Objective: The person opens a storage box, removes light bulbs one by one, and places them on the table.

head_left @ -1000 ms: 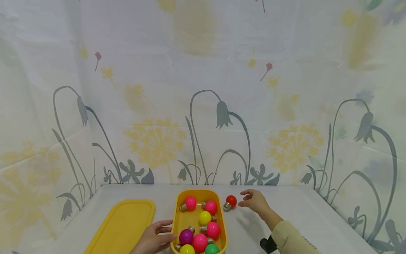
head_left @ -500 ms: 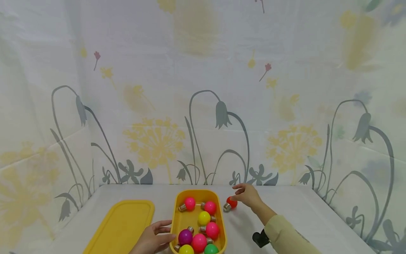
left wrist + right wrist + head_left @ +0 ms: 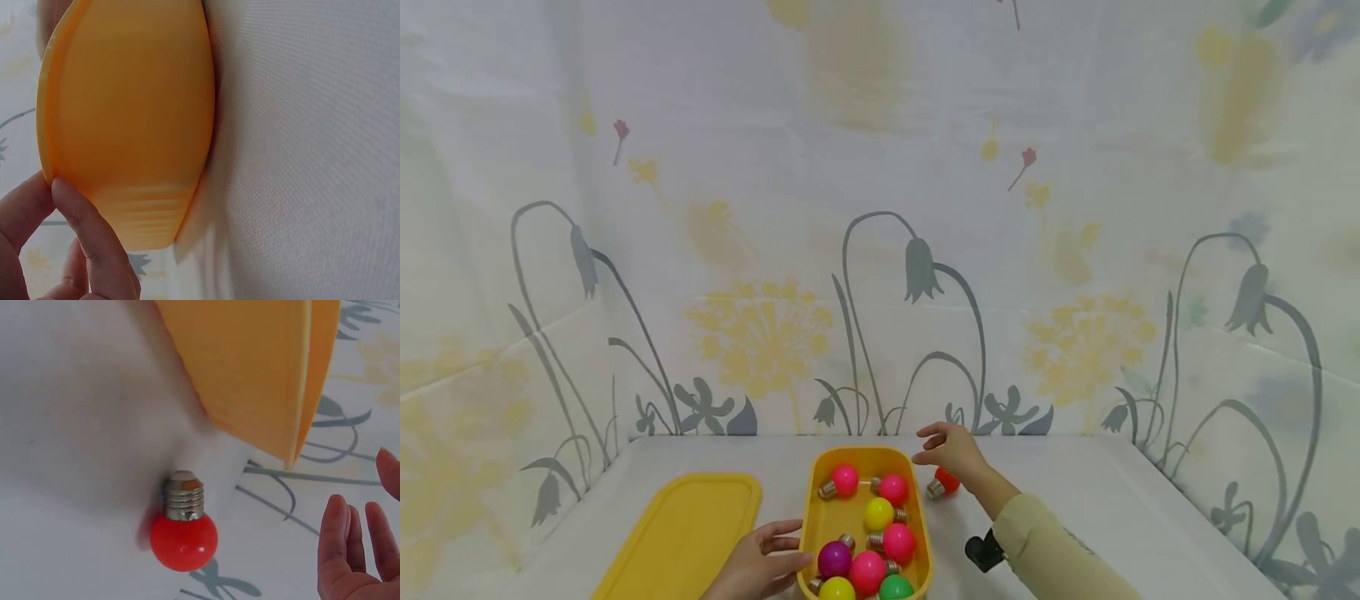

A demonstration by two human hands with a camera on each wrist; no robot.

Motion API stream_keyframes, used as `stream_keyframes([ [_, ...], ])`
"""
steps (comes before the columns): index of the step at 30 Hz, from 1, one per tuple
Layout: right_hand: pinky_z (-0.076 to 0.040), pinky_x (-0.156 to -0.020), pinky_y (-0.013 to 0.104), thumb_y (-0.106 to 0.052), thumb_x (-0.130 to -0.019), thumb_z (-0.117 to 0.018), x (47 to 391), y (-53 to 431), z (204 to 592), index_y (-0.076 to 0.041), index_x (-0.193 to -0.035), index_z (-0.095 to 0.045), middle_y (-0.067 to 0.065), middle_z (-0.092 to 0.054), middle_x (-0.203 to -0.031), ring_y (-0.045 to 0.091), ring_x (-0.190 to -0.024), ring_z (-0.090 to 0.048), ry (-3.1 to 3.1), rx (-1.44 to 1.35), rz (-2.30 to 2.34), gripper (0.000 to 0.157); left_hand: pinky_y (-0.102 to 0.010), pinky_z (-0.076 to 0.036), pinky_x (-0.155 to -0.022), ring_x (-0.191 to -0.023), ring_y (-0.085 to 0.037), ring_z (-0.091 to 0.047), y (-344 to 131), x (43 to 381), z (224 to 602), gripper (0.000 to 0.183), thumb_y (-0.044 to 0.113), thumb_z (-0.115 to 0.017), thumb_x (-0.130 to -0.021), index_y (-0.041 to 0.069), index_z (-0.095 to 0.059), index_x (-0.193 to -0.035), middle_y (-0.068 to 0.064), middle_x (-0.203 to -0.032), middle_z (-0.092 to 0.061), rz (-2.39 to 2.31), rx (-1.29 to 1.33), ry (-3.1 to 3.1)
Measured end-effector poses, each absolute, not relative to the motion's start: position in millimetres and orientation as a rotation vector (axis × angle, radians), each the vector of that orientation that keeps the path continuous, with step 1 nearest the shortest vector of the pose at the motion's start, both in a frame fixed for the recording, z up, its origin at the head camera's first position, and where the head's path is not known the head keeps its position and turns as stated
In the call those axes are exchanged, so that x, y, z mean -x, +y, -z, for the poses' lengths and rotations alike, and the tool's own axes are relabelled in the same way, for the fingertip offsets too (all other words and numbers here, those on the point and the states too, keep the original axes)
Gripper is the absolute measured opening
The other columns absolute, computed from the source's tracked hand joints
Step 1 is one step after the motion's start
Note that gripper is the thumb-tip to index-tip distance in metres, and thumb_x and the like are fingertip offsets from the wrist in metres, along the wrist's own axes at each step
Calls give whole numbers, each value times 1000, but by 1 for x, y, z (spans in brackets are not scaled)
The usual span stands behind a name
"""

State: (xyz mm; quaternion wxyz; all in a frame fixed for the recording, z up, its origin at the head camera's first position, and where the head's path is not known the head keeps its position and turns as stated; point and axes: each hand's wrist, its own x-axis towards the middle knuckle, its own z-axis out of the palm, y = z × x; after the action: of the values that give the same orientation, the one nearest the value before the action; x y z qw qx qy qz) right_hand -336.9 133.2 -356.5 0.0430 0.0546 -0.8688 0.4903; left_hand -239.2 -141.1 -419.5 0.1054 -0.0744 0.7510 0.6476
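A yellow plastic tub (image 3: 842, 515) stands on the white table, with several pink, yellow, purple and green light bulbs lying in it. My left hand (image 3: 758, 562) pinches its left rim between thumb and finger, which the left wrist view shows up close on the tub wall (image 3: 131, 106). My right hand (image 3: 957, 457) is raised near the tub's far right corner, fingers extended and holding nothing. Below and behind that hand, on the table just right of the tub, lies a red light bulb (image 3: 946, 481). The right wrist view shows this red bulb (image 3: 183, 542) whole, with its metal screw base.
Left of the tub a flat yellow lid (image 3: 685, 529) lies on the table. A floral cloth (image 3: 880, 333) hangs behind the table's far edge. A black object (image 3: 983, 552) sits at my right wrist, beside the sleeve.
My right hand has moved left, from right of the red bulb, past it, to the tub's far right corner. The red bulb stays on the table, and my left hand keeps its hold.
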Motion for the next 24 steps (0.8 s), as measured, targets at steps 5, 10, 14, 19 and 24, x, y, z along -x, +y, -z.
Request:
stream_keyframes([
  [5,-52,-72,37,-5,-75,-76,337,118,350,-2,-105,-65,6,-58,-86,21,-75,-54,-2670,-215,-1509,33,-38,-53,-75,-82,-21,-59,-139,240,420,59,13,-74,-80,-8,-45,-128,-16,-101,-59,-1903,248,2223],
  [10,-51,-74,35,-6,-75,-76,340,106,349,-2,-106,-65,5,-58,-84,20,-76,-53,-2666,-272,-1516,33,-37,-53,-75,-82,-21,-59,-139,240,419,61,14,-74,-80,-8,-45,-129,-17,-102,-58,-1905,248,2220],
  [14,-51,-76,34,-5,-75,-76,340,95,351,0,-105,-64,6,-58,-84,20,-77,-52,-2645,-345,-1590,33,-37,-53,-75,-82,-20,-59,-141,239,417,61,14,-74,-80,-9,-44,-129,-17,-103,-58,-1909,252,2211],
  [19,-52,-72,31,-2,-76,-75,339,85,353,1,-104,-64,6,-57,-81,19,-74,-52,-2635,-399,-1614,31,-36,-54,-75,-81,-19,-59,-142,240,418,62,15,-75,-80,-9,-44,-129,-16,-102,-59,-1910,241,2204],
  [24,-53,-73,31,-1,-76,-74,339,76,357,1,-103,-64,6,-57,-80,18,-73,-53,-2646,-417,-1641,29,-36,-54,-75,-81,-19,-59,-142,241,420,62,15,-75,-79,-8,-45,-129,-16,-102,-59,-1909,240,2200],
])
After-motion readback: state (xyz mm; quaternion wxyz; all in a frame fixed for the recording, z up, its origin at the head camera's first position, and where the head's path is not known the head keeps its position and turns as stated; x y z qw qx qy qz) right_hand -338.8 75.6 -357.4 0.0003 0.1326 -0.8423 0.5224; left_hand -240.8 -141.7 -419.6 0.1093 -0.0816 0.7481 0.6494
